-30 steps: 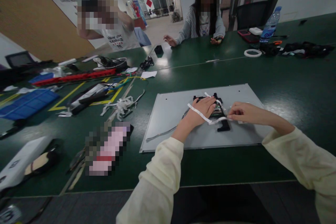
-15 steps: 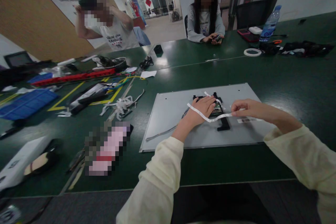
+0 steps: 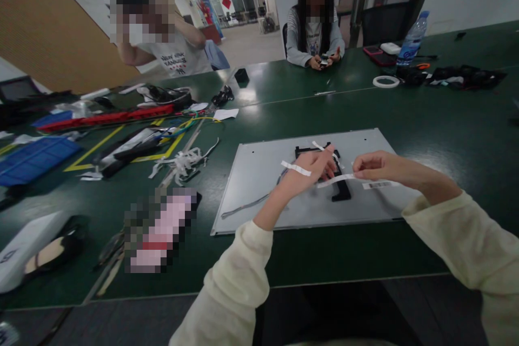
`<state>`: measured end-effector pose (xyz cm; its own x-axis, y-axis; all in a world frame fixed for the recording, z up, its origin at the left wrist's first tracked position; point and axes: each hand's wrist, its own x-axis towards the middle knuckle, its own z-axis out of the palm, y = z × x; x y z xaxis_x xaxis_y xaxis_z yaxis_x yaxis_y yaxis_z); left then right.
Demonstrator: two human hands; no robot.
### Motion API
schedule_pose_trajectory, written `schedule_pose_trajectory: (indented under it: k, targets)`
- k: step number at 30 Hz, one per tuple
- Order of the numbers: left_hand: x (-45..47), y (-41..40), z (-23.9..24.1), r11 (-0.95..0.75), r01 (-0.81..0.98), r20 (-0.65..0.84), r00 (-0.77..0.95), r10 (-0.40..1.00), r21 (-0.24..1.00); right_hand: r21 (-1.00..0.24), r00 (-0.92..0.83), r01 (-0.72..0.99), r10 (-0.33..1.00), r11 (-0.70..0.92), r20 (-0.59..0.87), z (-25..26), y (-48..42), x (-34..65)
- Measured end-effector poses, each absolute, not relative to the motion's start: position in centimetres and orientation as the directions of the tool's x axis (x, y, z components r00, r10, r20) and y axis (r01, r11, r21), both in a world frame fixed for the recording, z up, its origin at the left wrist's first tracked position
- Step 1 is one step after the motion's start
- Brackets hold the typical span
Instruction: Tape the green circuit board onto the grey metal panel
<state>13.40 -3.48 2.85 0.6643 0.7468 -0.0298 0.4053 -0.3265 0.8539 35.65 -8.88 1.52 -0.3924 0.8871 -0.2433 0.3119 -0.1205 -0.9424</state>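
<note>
A long white tape strip (image 3: pixel 336 179) runs from my right hand (image 3: pixel 375 166), whose thumb and fingers are pinched shut on its end. The strip passes my left hand (image 3: pixel 310 167), and part of it lies across the back of that hand. My left hand is over a black frame (image 3: pixel 343 190), thumb raised and fingers loosely bent and apart; whether they touch the frame is hidden. Another short white strip (image 3: pixel 318 145) shows at the frame's top. Beneath is a white board (image 3: pixel 251 173), with a thin grey cable (image 3: pixel 247 208) leading left from the frame.
Left of the board lie tangled white strips (image 3: pixel 188 165) and a phone (image 3: pixel 166 232). Farther left are a blue basket (image 3: pixel 38 159) and a red strip (image 3: pixel 109 118). A tape roll (image 3: pixel 386 81) and a water bottle (image 3: pixel 413 40) stand back right. Two people sit across the table.
My left hand has lifted and turned from lying flat on the frame, thumb now up. The strip has shifted with it. My right hand keeps its pinch.
</note>
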Motion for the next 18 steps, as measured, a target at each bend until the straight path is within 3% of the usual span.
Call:
schedule_pose_trajectory:
  k: [3, 11, 18]
  targets:
    - [13.3, -4.4, 3.0, -0.253, 0.414, -0.163, 0.741, 0.651, 0.874, -0.937, -0.38, 0.329, 0.892, -0.117, -0.245, 1.8, -9.0, 35.7]
    - [13.0, -4.6, 1.7, -0.331, 0.356, -0.049, 0.742, 0.669, 0.874, -0.927, -0.404, 0.369, 0.885, -0.074, -0.231, 1.3, -8.8, 35.6]
    - [12.7, -5.0, 1.8, -0.151, 0.365, -0.181, 0.727, 0.662, 0.919, -0.909, -0.396, 0.408, 0.88, -0.088, -0.262, 1.1, -8.7, 35.9]
